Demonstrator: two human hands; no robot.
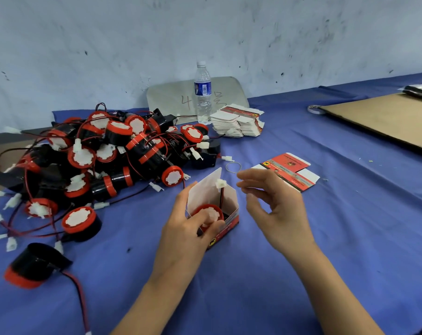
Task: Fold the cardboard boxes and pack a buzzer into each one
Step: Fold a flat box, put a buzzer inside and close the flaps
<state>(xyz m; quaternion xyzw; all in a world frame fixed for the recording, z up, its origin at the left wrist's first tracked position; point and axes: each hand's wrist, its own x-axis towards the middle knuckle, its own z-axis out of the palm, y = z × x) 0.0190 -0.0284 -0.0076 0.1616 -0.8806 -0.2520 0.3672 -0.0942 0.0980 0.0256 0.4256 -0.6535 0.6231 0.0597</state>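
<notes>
Blue cloth (350, 213) covers the table in front of a scuffed white wall (205, 32). Your left hand (188, 228) grips the small red-and-white cardboard box (229, 226), fingers curled round its far side and thumb pressing on the buzzer (208, 212) already seated inside. Your right hand (275, 206) hovers just right of the box with its fingers loosely spread, holding nothing.

Between your two sets of fingertips the white connector (220, 183) stands up on its wire against the open lid flap (205, 187), so this looks like the packing step, nearly done.

Next you would likely tuck the connector and wire down beside the buzzer, then fold the flap shut without pinching the wire.

Beyond your left fingers lies the pile of buzzers (113, 151); beyond your right fingers, the flat box blanks (292, 170).
</notes>
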